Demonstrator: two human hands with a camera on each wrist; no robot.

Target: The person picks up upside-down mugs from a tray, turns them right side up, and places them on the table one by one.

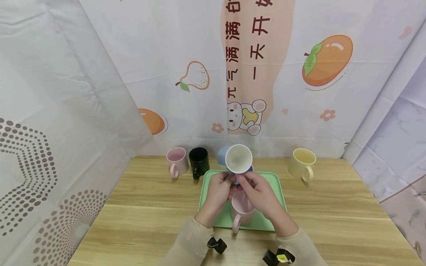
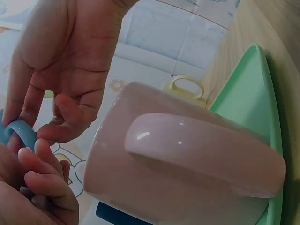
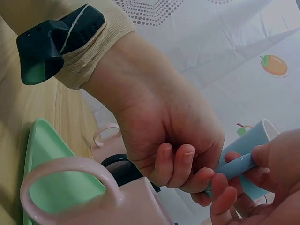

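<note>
A light blue mug (image 3: 257, 143) with a white inside is held up over the tray, its mouth facing the head camera. My left hand (image 1: 217, 190) and right hand (image 1: 261, 192) meet at its handle (image 3: 236, 167), and the fingers of both pinch it. Below the hands a pink mug (image 1: 242, 210) stands on the green tray (image 1: 281, 188), handle towards me. Part of a dark blue mug (image 2: 119, 214) shows behind the pink one; the held mug and hands hide most of it in the head view.
At the back left of the wooden table (image 1: 149, 207) stand another pink mug (image 1: 178, 161) and a black mug (image 1: 199, 161). A yellow mug (image 1: 302, 163) stands at the back right. A printed curtain (image 1: 186, 111) hangs right behind the table.
</note>
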